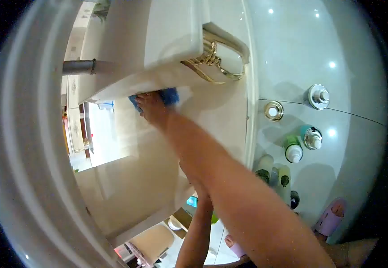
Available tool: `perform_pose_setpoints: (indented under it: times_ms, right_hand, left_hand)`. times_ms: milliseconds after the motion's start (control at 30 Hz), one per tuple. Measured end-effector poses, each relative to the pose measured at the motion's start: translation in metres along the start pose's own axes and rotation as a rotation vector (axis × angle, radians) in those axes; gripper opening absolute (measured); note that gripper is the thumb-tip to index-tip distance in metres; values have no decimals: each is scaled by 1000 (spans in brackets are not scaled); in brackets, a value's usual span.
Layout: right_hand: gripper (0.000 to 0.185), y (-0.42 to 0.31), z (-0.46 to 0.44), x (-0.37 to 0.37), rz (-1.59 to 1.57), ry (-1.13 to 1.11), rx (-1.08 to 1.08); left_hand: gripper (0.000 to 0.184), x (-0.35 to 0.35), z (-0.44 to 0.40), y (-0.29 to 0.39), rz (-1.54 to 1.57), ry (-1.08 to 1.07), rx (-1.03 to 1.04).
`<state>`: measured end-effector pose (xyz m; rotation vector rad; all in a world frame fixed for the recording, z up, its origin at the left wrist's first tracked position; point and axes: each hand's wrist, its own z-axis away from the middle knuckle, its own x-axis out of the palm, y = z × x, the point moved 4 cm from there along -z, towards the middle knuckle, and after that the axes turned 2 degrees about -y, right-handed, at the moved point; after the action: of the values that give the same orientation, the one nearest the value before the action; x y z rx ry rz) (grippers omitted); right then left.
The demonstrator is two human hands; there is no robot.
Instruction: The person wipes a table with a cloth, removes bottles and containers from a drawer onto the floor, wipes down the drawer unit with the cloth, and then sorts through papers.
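My right hand (153, 108) presses a blue cloth (170, 96) against a glossy beige panel (158, 143), close to where it meets a white piece of furniture (171, 35). Parts of the cloth stick out on both sides of the fingers. My right forearm crosses the view from the lower right. Behind it, my left hand (197, 184) is at the beige panel, mostly covered by the right arm, so its fingers cannot be made out.
A gold ornament (214, 58) trims the white furniture. On the tiled floor stand a green pump bottle (293, 149), a teal bottle (312, 137), a silver-topped container (319, 96) and a gold-rimmed one (274, 110). My feet wear pink slippers (330, 219). A cardboard box (181, 219) sits below.
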<state>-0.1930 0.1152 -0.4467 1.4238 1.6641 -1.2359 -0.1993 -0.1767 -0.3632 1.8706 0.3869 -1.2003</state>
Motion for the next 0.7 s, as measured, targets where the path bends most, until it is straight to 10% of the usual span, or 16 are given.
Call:
perform_pose_setpoints:
  times_ms: [167,267,333,467,500,533,633,700]
  right_hand:
    - [38,81,76,-104,-160,8,-164]
    - [32,133,122,-154,-170,-364,-175]
    - [25,158,150,-195,-707,-376,295]
    - [20,125,146,-332,-893,623,73]
    - [24,128,139,-370,-726,398,-161]
    - [35,124,145,-387,-634,806,-379]
    - [43,129,114,-294,-427,678,-223]
    - [52,122,103,-228,-222,555,-59]
  left_hand:
    - [34,2,1,0,54,66,-111]
    - [35,4,-9,8,6,32,-213]
    - [32,1,-8,8,-18,42,-215]
    - [32,15,2,-21,3,109,-102]
    - [33,33,1,-46,-318,-191,-455]
    - [33,38,5,-58,-632,-489,-791]
    - [36,3,-17,10,60,64,-235]
    - [37,4,-5,2,-6,60,-209]
